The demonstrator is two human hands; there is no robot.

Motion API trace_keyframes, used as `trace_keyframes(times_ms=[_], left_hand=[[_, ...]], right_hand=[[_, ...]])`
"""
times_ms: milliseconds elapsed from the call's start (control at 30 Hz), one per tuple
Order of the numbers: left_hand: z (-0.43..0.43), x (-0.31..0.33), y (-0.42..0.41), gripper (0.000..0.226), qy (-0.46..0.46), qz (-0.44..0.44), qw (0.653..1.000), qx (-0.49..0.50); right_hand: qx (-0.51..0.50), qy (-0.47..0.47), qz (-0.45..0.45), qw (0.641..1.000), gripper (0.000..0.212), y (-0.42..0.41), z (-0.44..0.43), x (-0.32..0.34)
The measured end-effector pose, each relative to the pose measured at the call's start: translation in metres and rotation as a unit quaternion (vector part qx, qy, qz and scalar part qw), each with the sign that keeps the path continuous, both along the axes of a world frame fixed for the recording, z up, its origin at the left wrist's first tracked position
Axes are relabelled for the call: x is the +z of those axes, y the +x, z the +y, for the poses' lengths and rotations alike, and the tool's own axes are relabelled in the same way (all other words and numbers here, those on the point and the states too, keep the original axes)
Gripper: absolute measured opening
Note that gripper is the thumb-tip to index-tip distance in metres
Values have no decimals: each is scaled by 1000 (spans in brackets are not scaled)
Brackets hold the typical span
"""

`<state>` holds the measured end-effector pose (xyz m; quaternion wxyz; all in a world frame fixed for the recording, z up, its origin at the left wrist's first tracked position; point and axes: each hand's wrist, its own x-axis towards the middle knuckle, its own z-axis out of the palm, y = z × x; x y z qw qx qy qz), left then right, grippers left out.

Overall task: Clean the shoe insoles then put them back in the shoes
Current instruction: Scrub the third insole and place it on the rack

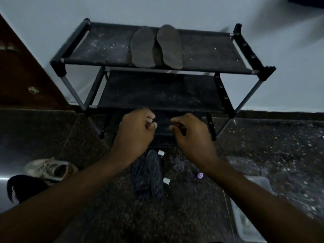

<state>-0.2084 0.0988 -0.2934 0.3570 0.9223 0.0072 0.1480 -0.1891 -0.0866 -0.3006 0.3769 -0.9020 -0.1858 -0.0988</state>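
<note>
Insoles: two flat dark grey insoles are lying side by side atop the black fabric shoe rack.
Hands: left hand and right hand are hovering close together, fingers curled, empty.

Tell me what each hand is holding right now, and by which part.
Nothing that shows. The left hand and right hand hover with fingers curled in front of the shoe rack; the two insoles lie on its top shelf.
</note>
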Motion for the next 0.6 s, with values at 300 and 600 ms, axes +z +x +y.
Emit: trace_keyframes(times_ms=[300, 600], left_hand=[[31, -125, -20, 22, -15, 184, 980, 74], [64, -245, -29, 22, -51, 358, 925, 116]], right_hand=[[-10, -24, 215, 976, 17, -4, 28, -120], [0, -70, 375, 924, 14, 1, 66, -244]])
